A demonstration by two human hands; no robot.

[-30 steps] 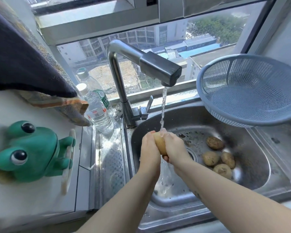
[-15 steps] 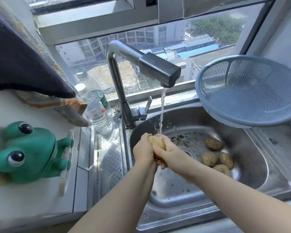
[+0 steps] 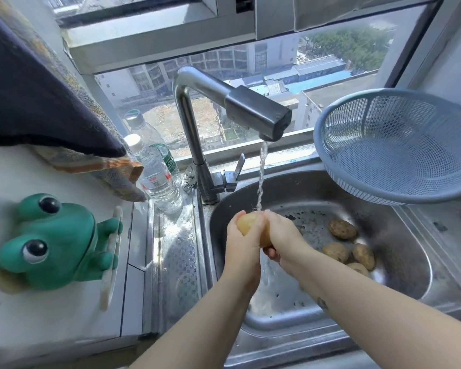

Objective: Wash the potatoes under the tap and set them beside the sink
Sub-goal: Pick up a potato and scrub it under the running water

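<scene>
Yellow wet potato [image 3: 246,222], gripped between left hand [image 3: 240,245] and right hand [image 3: 283,235] under tap stream [image 3: 261,177] above stainless steel sink [image 3: 306,193]; slippery, liable to squirt loose among brown unwashed potatoes [image 3: 342,229] at right.

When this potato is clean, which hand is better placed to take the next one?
Probably the right hand: the four other potatoes lie in the sink on its side; the left hand, also gripping the held potato, would have to cross over.
</scene>
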